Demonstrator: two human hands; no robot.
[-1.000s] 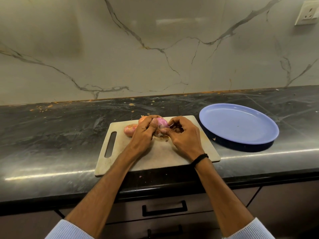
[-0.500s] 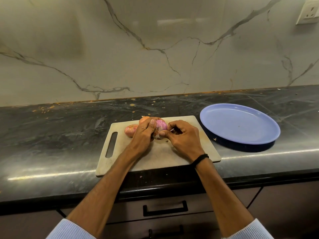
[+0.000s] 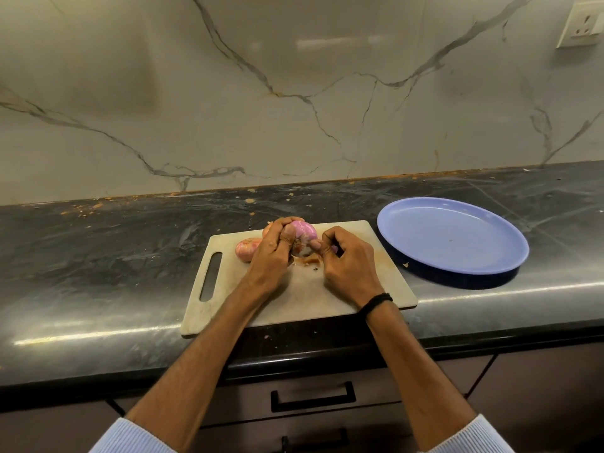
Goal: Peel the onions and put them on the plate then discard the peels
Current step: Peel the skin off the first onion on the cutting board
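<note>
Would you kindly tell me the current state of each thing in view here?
held onion: partly peeled, gripped by left hand
right hand: pinching the held onion's skin
leftmost onion: unpeeled, lying on the cutting board
plate: no onions on it
cutting board: flat, peel scraps on it
drawer: shut

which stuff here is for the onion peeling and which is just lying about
For the job: pink half-peeled onion in left hand, right hand picking it; unpeeled pink onion; beige cutting board; round blue plate; brown peel scraps.
Just there: white wall socket; black drawer handle.
</note>
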